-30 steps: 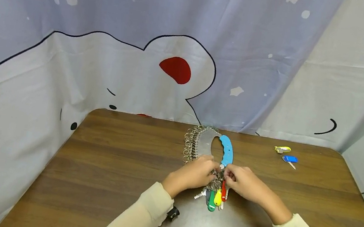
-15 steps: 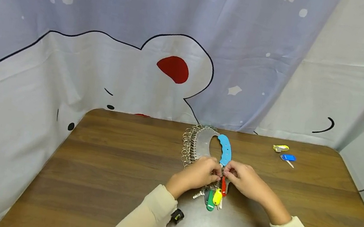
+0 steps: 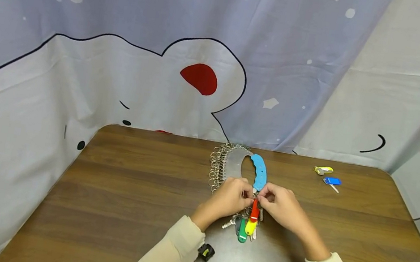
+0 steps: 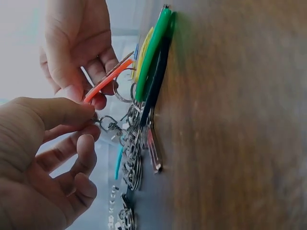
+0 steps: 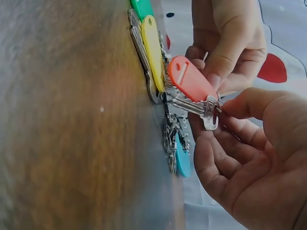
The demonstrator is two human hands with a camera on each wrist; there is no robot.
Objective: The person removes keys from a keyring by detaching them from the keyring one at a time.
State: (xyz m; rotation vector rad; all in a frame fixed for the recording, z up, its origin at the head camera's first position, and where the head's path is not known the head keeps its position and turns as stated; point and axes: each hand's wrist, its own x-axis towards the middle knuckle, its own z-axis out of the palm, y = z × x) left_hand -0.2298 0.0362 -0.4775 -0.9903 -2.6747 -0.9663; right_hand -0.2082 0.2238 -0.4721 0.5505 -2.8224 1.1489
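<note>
My left hand (image 3: 230,196) and my right hand (image 3: 283,205) meet below a crescent-shaped metal key holder (image 3: 234,164) with a light-blue grip (image 3: 258,171). In the left wrist view, left thumb and finger pinch a small metal clasp (image 4: 98,119). My right thumb and finger pinch the key ring (image 5: 218,109) of a red key tag (image 5: 189,79) with a silver key (image 5: 209,114). The ring is mostly hidden behind fingertips. A green tag (image 3: 243,232), a yellow tag (image 3: 250,227) and a dark tag (image 4: 157,79) lie on the table below.
Many rings (image 3: 215,168) line the holder's left edge. At the back right of the wooden table (image 3: 135,192) lie a yellow-tagged key (image 3: 324,170) and a blue-tagged key (image 3: 332,181). A printed curtain (image 3: 120,77) hangs behind the table.
The red tag has shifted slightly left and now overlaps the yellow tag in the head view. Both hands stay close together, with small finger movements. The holder stays in place.
</note>
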